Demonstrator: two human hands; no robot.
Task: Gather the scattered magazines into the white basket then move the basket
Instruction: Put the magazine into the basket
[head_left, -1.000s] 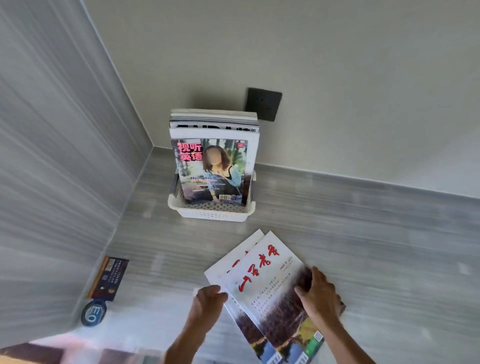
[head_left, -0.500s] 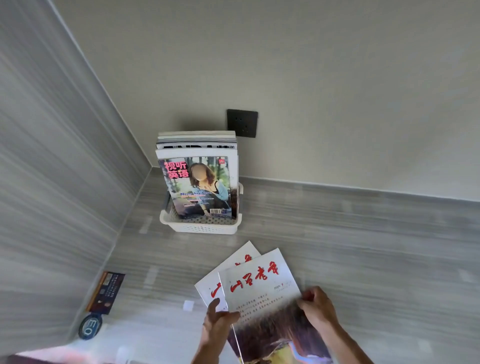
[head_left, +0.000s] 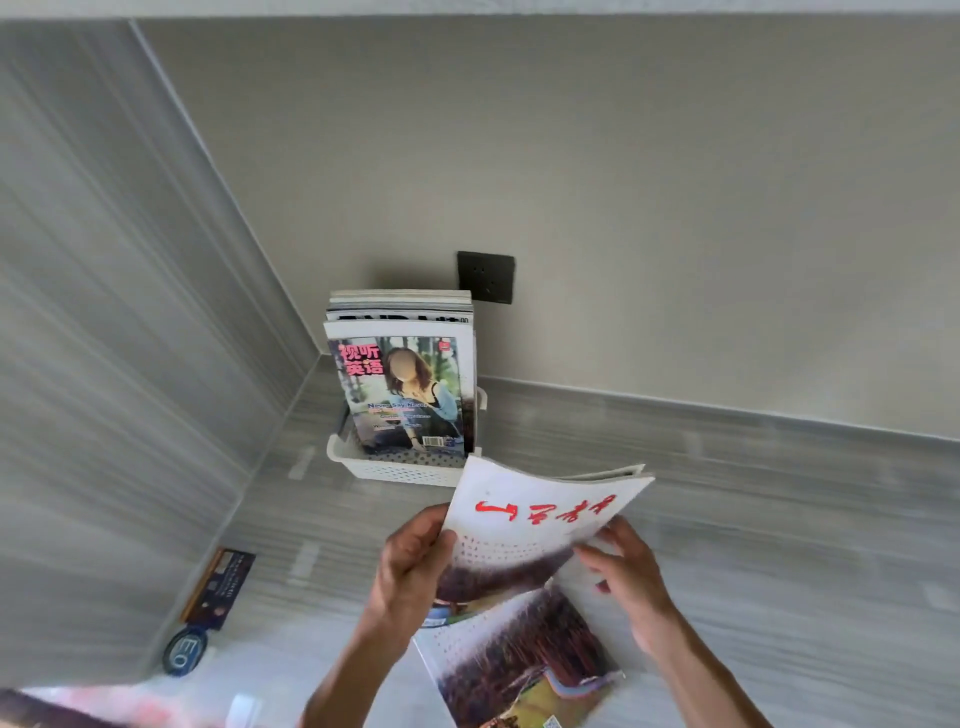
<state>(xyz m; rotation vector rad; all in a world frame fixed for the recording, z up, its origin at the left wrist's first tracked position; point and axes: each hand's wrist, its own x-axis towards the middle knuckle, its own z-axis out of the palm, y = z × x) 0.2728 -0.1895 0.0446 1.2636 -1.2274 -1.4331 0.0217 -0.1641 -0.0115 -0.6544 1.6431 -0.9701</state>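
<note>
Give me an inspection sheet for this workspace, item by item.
Surface: grey wood-grain floor.
Job's things: white basket by the wall, magazines upright inside; red-titled magazine lifted, curling; second magazine below it.
Clutter: dark booklet and round blue tag by the left wall.
Grips: left hand pinches the lifted magazine's edge; right hand holds its other side.
Cables: nothing seen.
Surroundings: black wall socket, beige wall.

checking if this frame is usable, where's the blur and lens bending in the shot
Head view: the magazines standing in the basket look sharpest; the left wall and the counter are streaked with motion blur; the right hand is smeared; the wide lens bends the wall edges; the outlet casts a soft shadow.
</note>
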